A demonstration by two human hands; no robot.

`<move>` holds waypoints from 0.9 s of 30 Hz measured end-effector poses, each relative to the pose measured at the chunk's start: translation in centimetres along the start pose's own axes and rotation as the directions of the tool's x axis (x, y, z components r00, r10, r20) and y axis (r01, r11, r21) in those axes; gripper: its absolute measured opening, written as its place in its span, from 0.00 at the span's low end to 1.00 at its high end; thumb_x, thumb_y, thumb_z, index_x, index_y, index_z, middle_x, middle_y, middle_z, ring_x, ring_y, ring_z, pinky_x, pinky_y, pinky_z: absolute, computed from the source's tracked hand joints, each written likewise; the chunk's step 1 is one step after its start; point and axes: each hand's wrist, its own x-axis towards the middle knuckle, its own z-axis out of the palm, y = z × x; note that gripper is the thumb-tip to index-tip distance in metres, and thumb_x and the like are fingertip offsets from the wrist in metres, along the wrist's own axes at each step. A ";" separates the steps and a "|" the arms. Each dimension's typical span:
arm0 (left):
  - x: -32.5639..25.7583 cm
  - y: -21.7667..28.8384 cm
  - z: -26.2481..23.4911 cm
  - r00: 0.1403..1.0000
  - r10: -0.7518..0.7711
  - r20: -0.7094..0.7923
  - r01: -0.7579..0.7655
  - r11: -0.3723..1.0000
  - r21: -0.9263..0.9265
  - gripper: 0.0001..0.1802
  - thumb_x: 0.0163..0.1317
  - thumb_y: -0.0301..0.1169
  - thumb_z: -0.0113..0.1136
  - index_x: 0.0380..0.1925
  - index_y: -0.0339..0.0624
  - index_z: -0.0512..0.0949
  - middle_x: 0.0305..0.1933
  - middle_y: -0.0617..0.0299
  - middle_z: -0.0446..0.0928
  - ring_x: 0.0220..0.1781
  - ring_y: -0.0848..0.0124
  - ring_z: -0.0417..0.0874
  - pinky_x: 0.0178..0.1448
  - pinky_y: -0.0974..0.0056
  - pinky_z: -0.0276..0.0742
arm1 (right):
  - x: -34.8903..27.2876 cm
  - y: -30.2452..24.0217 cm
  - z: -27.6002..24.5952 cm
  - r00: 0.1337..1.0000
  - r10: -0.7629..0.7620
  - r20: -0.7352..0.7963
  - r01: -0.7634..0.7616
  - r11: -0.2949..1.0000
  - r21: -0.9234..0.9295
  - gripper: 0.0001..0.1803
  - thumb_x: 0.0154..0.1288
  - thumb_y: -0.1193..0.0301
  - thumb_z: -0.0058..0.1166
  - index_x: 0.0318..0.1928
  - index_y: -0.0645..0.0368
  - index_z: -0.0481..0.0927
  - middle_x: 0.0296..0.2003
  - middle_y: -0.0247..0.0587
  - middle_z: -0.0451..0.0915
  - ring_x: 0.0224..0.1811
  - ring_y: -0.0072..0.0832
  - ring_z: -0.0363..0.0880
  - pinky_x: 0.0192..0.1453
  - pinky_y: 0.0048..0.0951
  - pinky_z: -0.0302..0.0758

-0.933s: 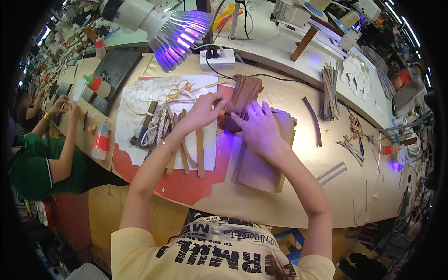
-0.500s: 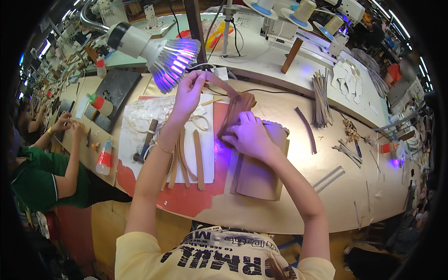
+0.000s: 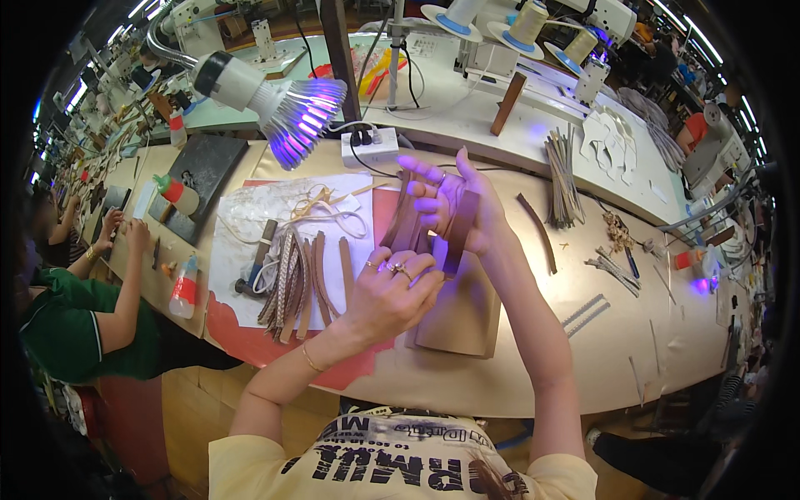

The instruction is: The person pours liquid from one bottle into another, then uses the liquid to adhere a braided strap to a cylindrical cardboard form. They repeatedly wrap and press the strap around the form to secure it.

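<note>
A brown leather strip [image 3: 461, 237] stands on edge between my two hands, in the middle of the bench. My left hand [image 3: 396, 287], with rings on it, is closed around the strip's lower end, its fingers bent together. Turned palm up, my right hand [image 3: 467, 196] has its fingers apart, and the strip's upper part lies across the palm. Behind the hands are more brown leather strips [image 3: 404, 218], partly hidden. A brown folded leather piece [image 3: 458, 321] lies flat below my right hand.
A lamp [image 3: 292, 117] with purple light hangs at the upper left. Left of my hands, strips [image 3: 287, 279] and a hammer [image 3: 250, 285] lie on white paper [image 3: 229, 250]. A white power strip [image 3: 369, 148] sits behind. At far left, a person in green [image 3: 79, 321] works.
My left hand has come down toward me from near the lamp and closed on the strip's lower end. My right hand has lifted off the folded leather and turned palm up.
</note>
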 end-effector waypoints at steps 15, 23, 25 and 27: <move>-1.1 -3.4 5.9 0.897 0.421 -0.135 -0.438 0.886 -0.151 0.17 0.52 0.27 0.69 0.44 0.48 0.83 0.40 0.69 0.72 0.37 0.74 0.78 0.41 0.66 0.71 | -18.7 -3.4 -7.5 0.790 -0.611 -0.057 0.603 0.790 -0.111 0.41 0.78 0.39 0.22 0.66 0.61 0.70 0.26 0.35 0.70 0.18 0.17 0.55 0.22 0.22 0.57; -3.1 -4.0 7.9 0.999 0.005 -0.040 -0.021 0.909 -0.415 0.18 0.51 0.25 0.74 0.44 0.47 0.85 0.36 0.65 0.78 0.33 0.70 0.79 0.34 0.65 0.73 | -17.8 3.4 -5.4 0.696 -0.692 -0.190 -0.259 0.005 -0.966 0.20 0.65 0.66 0.65 0.56 0.56 0.81 0.46 0.40 0.82 0.49 0.32 0.79 0.57 0.33 0.73; -3.4 -3.3 7.8 0.985 -0.167 0.034 0.162 0.856 -0.491 0.16 0.54 0.24 0.73 0.44 0.44 0.85 0.38 0.62 0.79 0.34 0.68 0.80 0.37 0.65 0.75 | -16.3 4.0 -4.4 0.715 -0.689 -0.116 -0.238 -0.085 -0.968 0.20 0.64 0.66 0.66 0.55 0.57 0.81 0.45 0.41 0.82 0.49 0.34 0.79 0.57 0.35 0.74; -3.8 -2.4 7.7 0.932 -0.341 0.124 0.347 0.738 -0.579 0.13 0.58 0.24 0.70 0.44 0.41 0.85 0.38 0.60 0.79 0.35 0.68 0.80 0.40 0.66 0.76 | -15.3 4.2 -3.7 0.740 -0.670 -0.066 -0.207 -0.134 -0.969 0.19 0.63 0.67 0.66 0.53 0.58 0.82 0.44 0.42 0.81 0.49 0.35 0.79 0.57 0.36 0.74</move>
